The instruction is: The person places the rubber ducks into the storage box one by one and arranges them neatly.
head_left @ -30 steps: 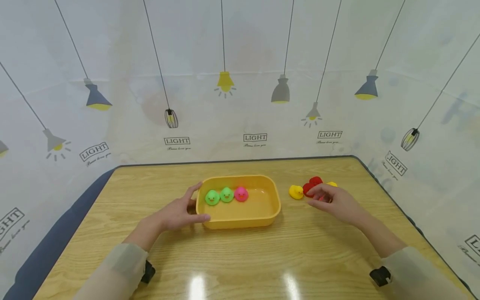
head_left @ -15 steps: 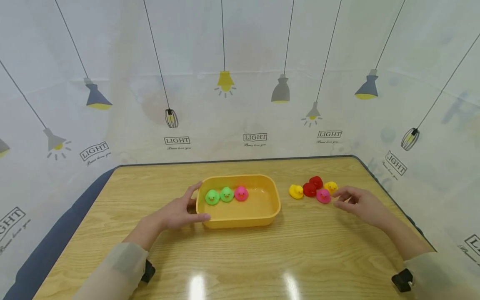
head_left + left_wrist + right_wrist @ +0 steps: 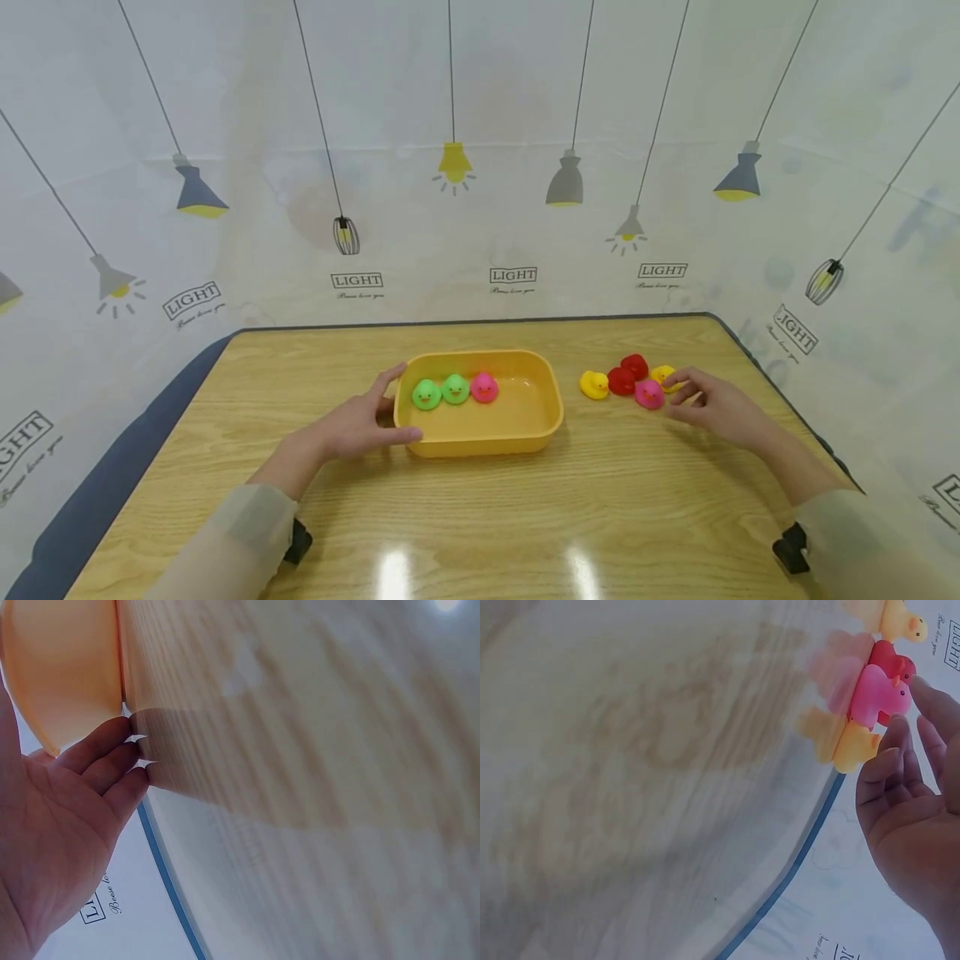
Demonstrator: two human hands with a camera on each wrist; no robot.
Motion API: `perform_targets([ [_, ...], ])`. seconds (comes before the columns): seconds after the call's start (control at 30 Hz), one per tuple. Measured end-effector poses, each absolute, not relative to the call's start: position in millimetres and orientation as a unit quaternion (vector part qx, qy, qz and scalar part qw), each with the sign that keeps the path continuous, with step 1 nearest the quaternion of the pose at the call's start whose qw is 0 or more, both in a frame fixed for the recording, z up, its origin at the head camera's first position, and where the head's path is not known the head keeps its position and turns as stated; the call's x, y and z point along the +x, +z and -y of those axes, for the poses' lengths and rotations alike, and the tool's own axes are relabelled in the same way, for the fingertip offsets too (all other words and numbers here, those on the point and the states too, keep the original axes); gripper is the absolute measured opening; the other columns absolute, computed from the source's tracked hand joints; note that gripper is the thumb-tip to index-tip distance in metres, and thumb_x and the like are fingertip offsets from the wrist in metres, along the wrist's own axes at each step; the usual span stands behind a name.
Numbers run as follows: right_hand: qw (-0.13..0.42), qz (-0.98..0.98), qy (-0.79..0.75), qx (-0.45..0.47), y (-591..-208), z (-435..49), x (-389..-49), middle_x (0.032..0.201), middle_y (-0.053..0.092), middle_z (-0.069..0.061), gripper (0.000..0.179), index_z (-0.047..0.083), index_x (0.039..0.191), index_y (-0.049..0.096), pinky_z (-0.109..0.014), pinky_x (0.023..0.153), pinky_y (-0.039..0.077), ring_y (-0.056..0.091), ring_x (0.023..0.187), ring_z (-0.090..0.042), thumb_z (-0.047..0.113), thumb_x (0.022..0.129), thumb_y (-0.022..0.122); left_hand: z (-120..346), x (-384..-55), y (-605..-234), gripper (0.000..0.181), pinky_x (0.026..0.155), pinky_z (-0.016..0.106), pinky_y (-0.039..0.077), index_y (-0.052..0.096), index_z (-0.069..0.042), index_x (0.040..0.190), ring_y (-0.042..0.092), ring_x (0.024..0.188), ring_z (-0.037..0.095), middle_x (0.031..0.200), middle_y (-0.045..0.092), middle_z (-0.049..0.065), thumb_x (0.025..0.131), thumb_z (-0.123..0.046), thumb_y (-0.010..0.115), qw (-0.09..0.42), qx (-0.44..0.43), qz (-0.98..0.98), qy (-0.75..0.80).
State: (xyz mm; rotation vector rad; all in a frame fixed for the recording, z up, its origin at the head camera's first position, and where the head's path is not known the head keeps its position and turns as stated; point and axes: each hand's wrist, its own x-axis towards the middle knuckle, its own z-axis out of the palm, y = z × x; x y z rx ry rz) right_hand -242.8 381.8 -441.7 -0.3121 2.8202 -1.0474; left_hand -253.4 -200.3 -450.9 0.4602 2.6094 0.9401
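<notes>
Backdrop: boxed word "LIGHT" printed at least 5 times; small script beneath, ending "love you", first word unclear.

The table is light wood grain with a couple of bright glare spots up front, dark blue trim around it. Whitish, slightly creased backdrop, printed with hanging lamps and boxed "LIGHT" labels.

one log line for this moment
left hand: on left end of yellow tray | right hand: empty, beside loose ducks | tray: two green ducks, one pink duck
</notes>
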Motion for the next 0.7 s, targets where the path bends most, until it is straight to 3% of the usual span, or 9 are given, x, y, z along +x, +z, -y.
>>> perform_targets([
  [0.4, 0.078, -0.935, -0.332, -0.100, -446.8, -374.1, -259.2, 0.116, 0.073, -0.016, 0.054, 0.005, 0.146, 0.056, -0.032, 0.069, 0.058, 0.064, 0.090, -0.022, 0.028, 0.103, 0.080, 201.2, -255.3, -452.0, 0.122, 0.126, 0.070, 0.036, -0.001, -0.035, 0.177, 0.047, 0.157, 0.047, 0.168, 0.054, 0.015, 0.091, -0.073, 0.077, 0.162, 0.166, -0.916, 0.326],
  [0.7, 0.088, -0.940, -0.315, -0.092, -448.1, -368.5, -264.0, 0.111, 0.070, -0.013, 0.054, 0.007, 0.144, 0.059, -0.032, 0.068, 0.054, 0.060, 0.089, -0.023, 0.032, 0.102, 0.082, 201.5, -255.6, -452.1, 0.121, 0.127, 0.070, 0.036, -0.001, -0.034, 0.177, 0.047, 0.157, 0.046, 0.168, 0.054, 0.014, 0.092, -0.071, 0.077, 0.161, 0.165, -0.916, 0.328],
])
